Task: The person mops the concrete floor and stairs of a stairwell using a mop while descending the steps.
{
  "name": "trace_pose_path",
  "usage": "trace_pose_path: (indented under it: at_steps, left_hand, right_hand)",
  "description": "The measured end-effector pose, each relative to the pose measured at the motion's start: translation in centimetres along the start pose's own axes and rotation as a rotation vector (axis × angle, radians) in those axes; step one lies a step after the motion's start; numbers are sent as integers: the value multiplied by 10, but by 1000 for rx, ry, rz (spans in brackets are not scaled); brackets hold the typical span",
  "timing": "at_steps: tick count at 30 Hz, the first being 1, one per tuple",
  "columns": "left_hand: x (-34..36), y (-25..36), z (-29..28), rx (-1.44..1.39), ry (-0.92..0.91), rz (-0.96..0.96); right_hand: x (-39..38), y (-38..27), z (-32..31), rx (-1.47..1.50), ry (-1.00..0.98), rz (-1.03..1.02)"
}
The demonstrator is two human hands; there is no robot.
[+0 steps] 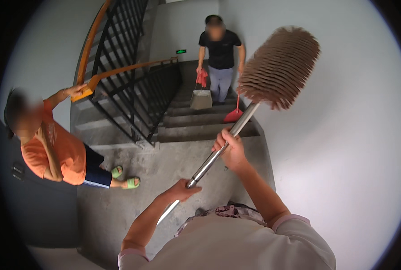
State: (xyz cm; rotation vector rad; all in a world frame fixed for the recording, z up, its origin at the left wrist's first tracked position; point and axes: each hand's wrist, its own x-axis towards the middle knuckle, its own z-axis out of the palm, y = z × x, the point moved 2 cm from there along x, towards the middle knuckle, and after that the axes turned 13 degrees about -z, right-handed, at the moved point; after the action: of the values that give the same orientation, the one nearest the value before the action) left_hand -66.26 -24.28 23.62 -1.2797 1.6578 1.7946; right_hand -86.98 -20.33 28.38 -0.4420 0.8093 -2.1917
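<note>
A long-handled duster with a thick brown ribbed head slants up to the right in front of me. Its silvery metal pole runs down between my two hands. My left hand is closed round the lower part of the pole, near a joint in the tube. Higher up, my right hand wraps round the pole below the brown head. The duster's head is raised, in front of or close to the pale wall; I cannot tell whether it touches.
A person in black stands on the stairs with a dustpan, a red cloth and a red broom. At left, a person in orange rests a hand on the wooden handrail. Black railings edge the stairs.
</note>
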Motion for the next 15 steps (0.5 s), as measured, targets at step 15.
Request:
trace_pose_path:
  at_steps: [15]
  left_hand:
    - [52,-50,27,435,1038,351]
  right_hand:
    - [10,44,-37,119,162,194]
